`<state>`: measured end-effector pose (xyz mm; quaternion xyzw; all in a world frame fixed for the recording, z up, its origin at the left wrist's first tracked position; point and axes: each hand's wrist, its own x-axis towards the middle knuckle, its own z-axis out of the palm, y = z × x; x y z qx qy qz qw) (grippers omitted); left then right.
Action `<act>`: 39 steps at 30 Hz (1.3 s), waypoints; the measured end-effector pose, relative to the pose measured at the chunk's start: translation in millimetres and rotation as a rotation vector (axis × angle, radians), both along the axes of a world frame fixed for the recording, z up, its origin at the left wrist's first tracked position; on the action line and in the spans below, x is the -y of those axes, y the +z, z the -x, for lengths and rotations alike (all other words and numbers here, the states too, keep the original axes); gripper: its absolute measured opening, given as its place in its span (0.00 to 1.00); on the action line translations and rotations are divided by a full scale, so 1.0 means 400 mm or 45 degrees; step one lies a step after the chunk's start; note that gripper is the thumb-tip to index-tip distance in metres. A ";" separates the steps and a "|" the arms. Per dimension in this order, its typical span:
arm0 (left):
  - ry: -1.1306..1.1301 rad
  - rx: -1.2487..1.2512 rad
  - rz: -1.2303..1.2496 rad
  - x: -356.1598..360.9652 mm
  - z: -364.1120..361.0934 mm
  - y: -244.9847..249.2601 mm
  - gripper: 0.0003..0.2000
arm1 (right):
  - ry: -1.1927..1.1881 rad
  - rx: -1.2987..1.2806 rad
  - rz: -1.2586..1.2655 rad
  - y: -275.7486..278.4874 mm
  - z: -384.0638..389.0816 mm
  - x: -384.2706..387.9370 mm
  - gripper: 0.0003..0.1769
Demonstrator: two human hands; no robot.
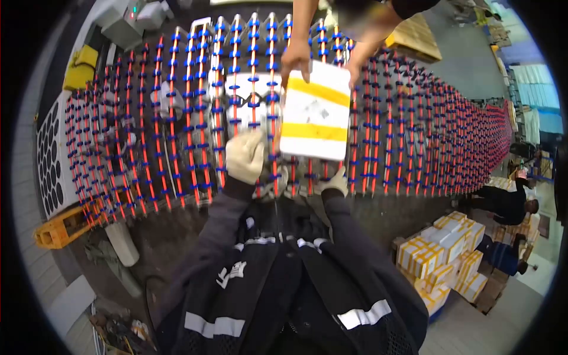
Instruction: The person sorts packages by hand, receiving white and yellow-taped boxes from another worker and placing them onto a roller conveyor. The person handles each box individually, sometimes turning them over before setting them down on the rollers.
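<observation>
A white box with two bands of yellow tape lies on the roller conveyor. Another person's two hands grip its far part from either side. My left hand, in a pale work glove, hovers over the rollers left of the box, apart from it. Its fingers look curled, and nothing shows in them. Near the box's close edge is my right hand, also gloved, with the thumb raised away from the fingers. A small gap separates it from the box, and it holds nothing visible.
Taped white boxes are stacked on the floor at right, with two people beyond them. A wooden pallet lies past the conveyor. An orange pallet is at left. A white panel shows beneath the rollers.
</observation>
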<state>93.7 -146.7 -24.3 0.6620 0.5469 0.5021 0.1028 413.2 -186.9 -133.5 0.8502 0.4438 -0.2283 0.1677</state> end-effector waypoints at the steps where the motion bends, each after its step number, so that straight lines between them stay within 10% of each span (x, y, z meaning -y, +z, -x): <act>1: 0.036 0.018 0.040 0.009 0.009 -0.006 0.11 | 0.000 -0.051 -0.045 -0.008 -0.011 0.002 0.74; 7: 0.202 0.056 0.388 0.127 0.139 -0.113 0.09 | 0.237 -0.880 0.021 0.003 -0.182 -0.054 0.49; 11: 0.364 0.141 0.538 0.194 0.207 -0.176 0.09 | 0.213 -1.288 -1.094 0.506 -0.181 -0.160 0.25; 12: 0.403 0.213 0.558 0.202 0.222 -0.197 0.09 | 0.187 -0.799 -0.964 0.821 -0.116 -0.166 0.28; 13: 0.417 0.211 0.536 0.209 0.226 -0.184 0.09 | 0.348 -1.476 -1.340 0.886 -0.173 -0.169 0.31; 17: 0.445 0.248 0.563 0.212 0.228 -0.185 0.11 | 1.642 -0.908 -2.373 1.320 -0.081 -0.108 0.33; 18: 0.450 0.276 0.572 0.211 0.220 -0.182 0.11 | 1.006 -0.104 -2.429 1.320 -0.176 0.013 0.37; 21: 0.438 0.167 0.645 0.209 0.201 -0.173 0.12 | 1.708 -1.276 -3.004 1.415 0.017 0.034 0.48; 39: 0.411 0.169 0.720 0.243 0.138 -0.192 0.14 | 1.825 -1.636 -2.958 1.392 0.159 0.050 0.43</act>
